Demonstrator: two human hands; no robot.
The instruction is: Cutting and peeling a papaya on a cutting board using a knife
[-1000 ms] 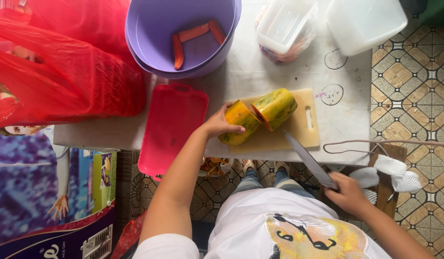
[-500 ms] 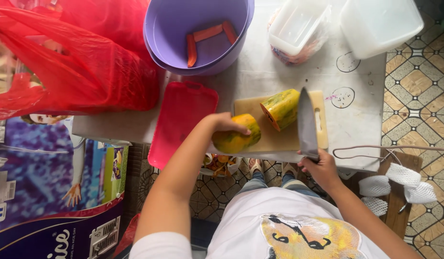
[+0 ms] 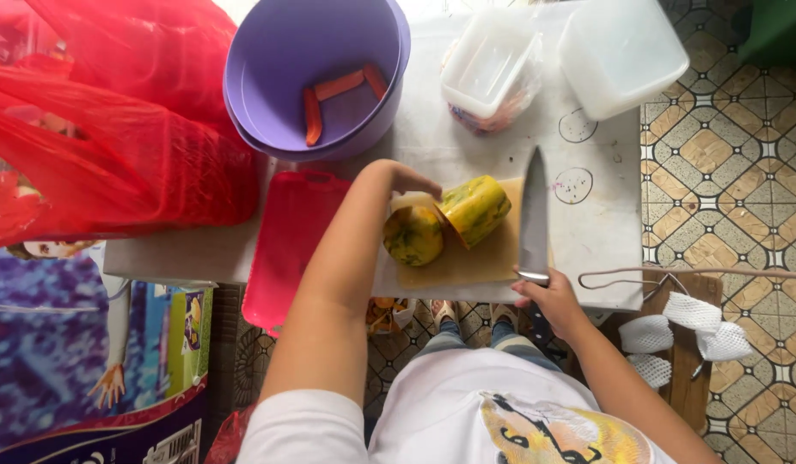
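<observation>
Fingers [image 3: 419, 182] of the left hand [image 3: 402, 179]: curled narrowly over the far edge of the pale wooden cutting board [image 3: 467, 262], touching the top of the nearer half of a cut yellow-green papaya [image 3: 413, 234]; left forearm reaches up from the lower frame, crossing the near tabletop edge. Second papaya half [image 3: 475, 208]: lies tilted on the board, touching the first. Right hand [image 3: 548, 296]: closed around the handle of a long steel kitchen knife [image 3: 533, 215] at the near edge of the white tabletop [image 3: 604, 232]; blade lies flat along the board's right side, tip pointing away, just beside the second half. Open room: bare tabletop right of the blade up to the right edge; beyond it, patterned tile floor [image 3: 733, 163]. Red plastic tray [image 3: 286, 245]: left of the board, overhanging the near edge. Round purple plastic tub [image 3: 260, 77]: far side, holding three orange fruit strips [image 3: 338, 86]. Clear plastic box [image 3: 488, 69]: beside the tub, contents not readable. White lidded plastic box [image 3: 621, 51]: at the far right corner. Red plastic bag [image 3: 106, 129]: crowds the left end. White foam netting [image 3: 694, 326]: on a wooden stool at right.
</observation>
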